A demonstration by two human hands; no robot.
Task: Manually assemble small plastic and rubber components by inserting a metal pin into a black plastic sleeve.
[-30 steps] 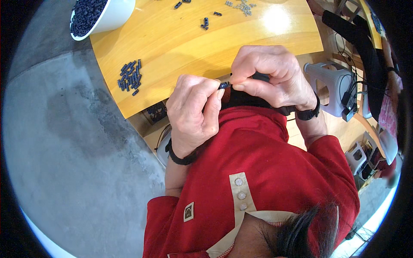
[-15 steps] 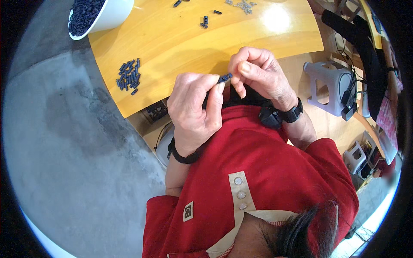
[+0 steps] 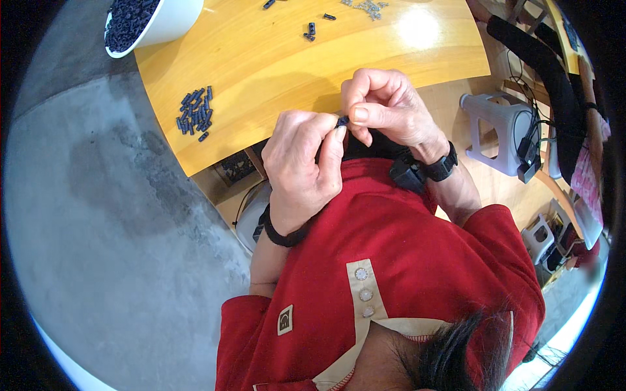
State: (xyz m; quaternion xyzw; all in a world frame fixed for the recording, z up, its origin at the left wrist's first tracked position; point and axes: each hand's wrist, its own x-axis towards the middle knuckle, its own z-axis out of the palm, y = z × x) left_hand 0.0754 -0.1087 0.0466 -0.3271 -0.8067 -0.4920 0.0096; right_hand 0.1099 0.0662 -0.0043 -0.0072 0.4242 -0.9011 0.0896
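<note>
A small dark blue plastic part [image 3: 342, 121] is held just past the front edge of the table. My left hand [image 3: 301, 156] pinches it between thumb and forefinger. From the other side, the closed thumb and forefinger of my right hand [image 3: 390, 112] meet its right end. The fingertips cover most of the part, and whether a second tiny piece sits between them is hidden. To the left, a pile of similar short dark blue parts [image 3: 195, 114] lies on the yellow wooden table [image 3: 261, 72].
A white bucket [image 3: 176, 23] full of dark parts stands at the table's far left corner. A few loose dark parts [image 3: 312, 29] and small clear pieces [image 3: 370, 9] lie farther back. On the right are a white plastic stool [image 3: 502, 130] with cables and another person's black-clad limb [image 3: 535, 55].
My right fingers have closed in on the part's right end, covering more of it. My left hand has shifted slightly to the right.
</note>
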